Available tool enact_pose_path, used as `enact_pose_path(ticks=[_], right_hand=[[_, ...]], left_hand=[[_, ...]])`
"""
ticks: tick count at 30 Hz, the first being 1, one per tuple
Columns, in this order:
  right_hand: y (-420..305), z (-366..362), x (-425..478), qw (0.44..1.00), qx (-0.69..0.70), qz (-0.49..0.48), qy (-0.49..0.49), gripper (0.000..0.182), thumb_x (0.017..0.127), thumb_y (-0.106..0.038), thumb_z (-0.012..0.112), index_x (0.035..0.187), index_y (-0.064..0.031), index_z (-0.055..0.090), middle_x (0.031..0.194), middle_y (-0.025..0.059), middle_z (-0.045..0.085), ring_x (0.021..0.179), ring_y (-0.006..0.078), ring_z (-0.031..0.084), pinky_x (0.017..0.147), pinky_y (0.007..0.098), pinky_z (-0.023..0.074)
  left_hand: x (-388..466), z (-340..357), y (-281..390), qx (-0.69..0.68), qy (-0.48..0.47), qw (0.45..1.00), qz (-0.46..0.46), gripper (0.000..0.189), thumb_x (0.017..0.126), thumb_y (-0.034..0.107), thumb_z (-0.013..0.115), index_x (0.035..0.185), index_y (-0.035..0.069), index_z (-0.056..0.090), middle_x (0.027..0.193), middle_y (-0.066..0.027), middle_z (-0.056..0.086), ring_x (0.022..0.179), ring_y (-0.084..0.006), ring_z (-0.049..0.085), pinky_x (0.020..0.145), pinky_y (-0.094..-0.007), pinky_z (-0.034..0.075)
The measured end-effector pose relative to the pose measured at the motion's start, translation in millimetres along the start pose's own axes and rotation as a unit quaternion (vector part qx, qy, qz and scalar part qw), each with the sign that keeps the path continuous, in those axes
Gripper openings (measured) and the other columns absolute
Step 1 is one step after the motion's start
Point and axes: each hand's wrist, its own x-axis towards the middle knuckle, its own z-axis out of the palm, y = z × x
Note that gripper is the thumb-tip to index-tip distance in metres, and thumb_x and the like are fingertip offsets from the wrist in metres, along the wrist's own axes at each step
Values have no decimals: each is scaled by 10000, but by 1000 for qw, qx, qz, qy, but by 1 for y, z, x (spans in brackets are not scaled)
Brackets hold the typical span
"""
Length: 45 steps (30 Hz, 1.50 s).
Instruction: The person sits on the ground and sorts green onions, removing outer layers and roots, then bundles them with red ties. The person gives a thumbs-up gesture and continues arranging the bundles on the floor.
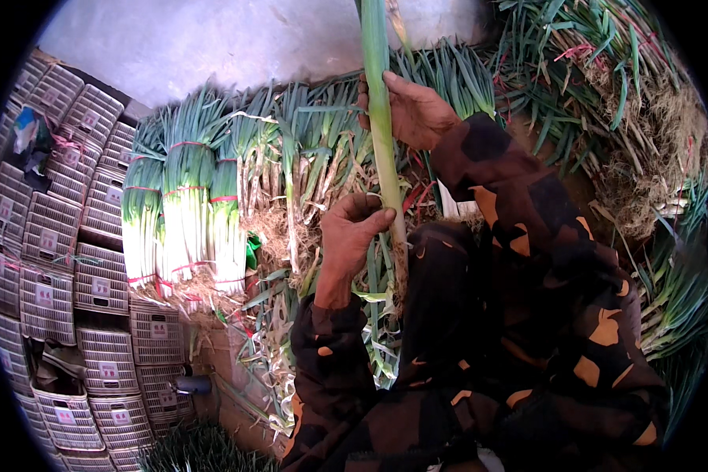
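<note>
One large green onion stalk (381, 130) stands nearly upright before me, its green part at the top and its brown roots at the bottom. My right hand (416, 112) is wrapped around the green upper part. Lower down, my left hand (357, 230) has thumb and forefinger pinched together at the left side of the pale shank, apparently on a thin strip of outer skin. Untrimmed green onions with dry, dirty stems (265, 171) lie behind my left hand. Peeled leaves (277, 342) are strewn beneath it.
Clean green onion bundles (186, 206) with red ties stand to the left. Stacked plastic crates (50, 236) fill the far left. Large piles of rooted onions (631, 118) lie on the right. A pale wall or sheet (212, 47) is behind. More green leaves (206, 451) show at the lower left.
</note>
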Motion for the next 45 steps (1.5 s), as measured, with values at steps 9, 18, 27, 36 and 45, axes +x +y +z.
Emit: enact_pose_path(ticks=[9,18,27,36,45], right_hand=[[4,8,-1,991,-76,-33,101,271,941,-279,506,1102,-63,539,985,41,592,958,192,596,845,417,493],[18,-12,8,981,-63,-79,166,260,885,-252,616,1030,-42,568,862,64,608,767,202,612,637,375,536],[13,5,4,940,-142,-155,268,282,841,-195,675,1024,-5,574,861,99,615,723,219,636,528,334,535],[10,10,8,940,-171,-150,253,298,851,-50,612,1116,3,486,1014,130,574,859,262,626,596,353,535],[8,24,6,925,-270,-63,261,328,867,-25,551,1155,-35,394,1048,124,513,873,267,616,641,385,525]], left_hand=[[-16,7,-27,243,120,934,233,111,805,54,671,869,-28,632,827,-43,628,740,-101,581,685,-234,463],[-50,-19,-62,-277,149,949,-37,185,937,176,521,801,52,496,716,-36,536,504,-133,432,470,-285,356],[-159,-90,-144,509,144,844,86,314,895,218,565,672,7,499,595,-190,482,537,-361,495,494,-421,379],[-67,-46,-47,133,55,989,20,375,897,189,565,1192,-42,543,1025,-122,641,913,-214,600,809,-345,465],[-23,-8,-56,193,101,966,137,336,847,92,635,1156,-27,579,1007,-115,652,833,-159,623,727,-291,495]])
